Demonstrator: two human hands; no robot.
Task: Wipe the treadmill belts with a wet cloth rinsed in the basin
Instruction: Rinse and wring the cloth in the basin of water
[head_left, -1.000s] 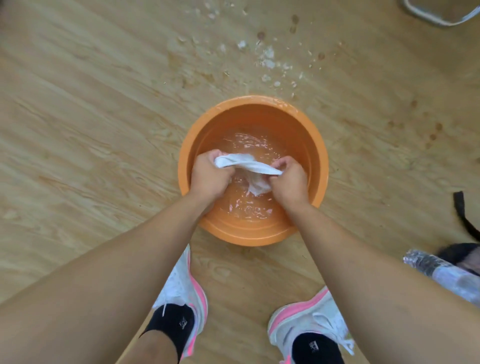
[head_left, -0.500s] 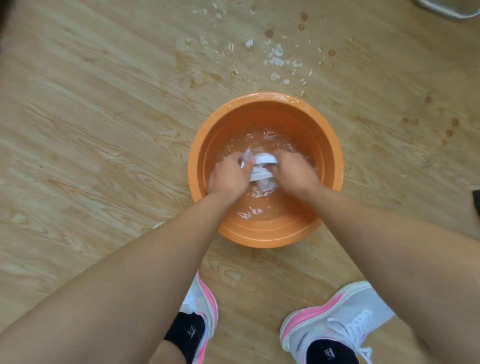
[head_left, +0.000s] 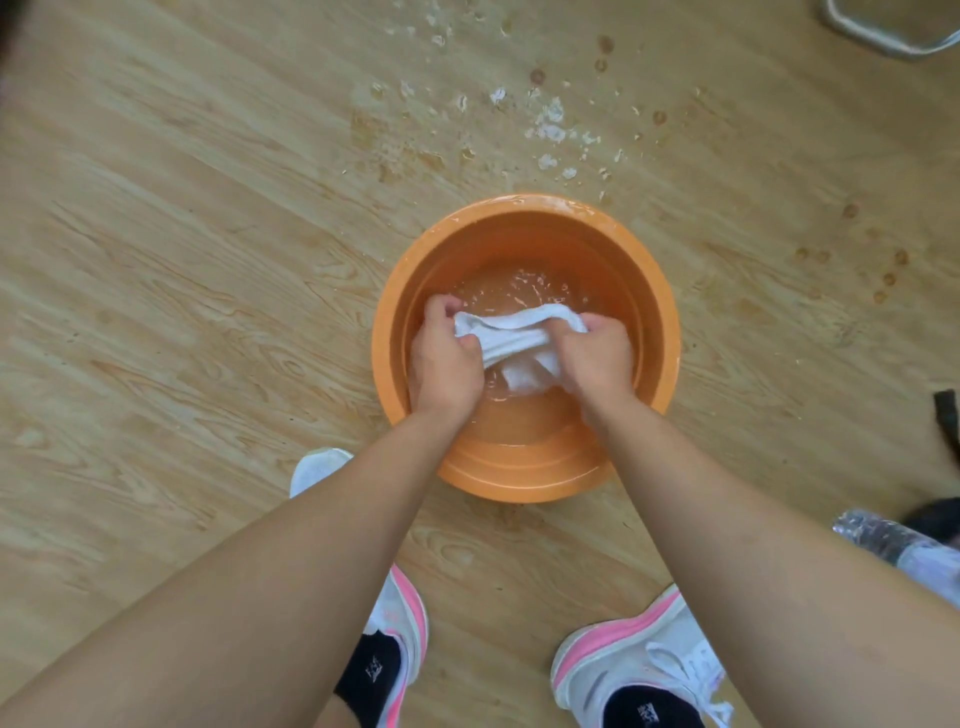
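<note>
Our left hand (head_left: 447, 364) reaches down into the orange basin (head_left: 657, 291) on the floor (head_left: 182, 260), fingers curled tight round the left end of the white cloth (head_left: 511, 332). Our right hand (head_left: 597, 358) grips the other end, stretching the cloth between our hands, its lower part trailing into the water.

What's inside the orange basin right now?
The basin holds rippled water and a white cloth, gripped by the left hand and right hand. The bottom beneath hands and cloth is covered, so anything there cannot be seen.
</note>
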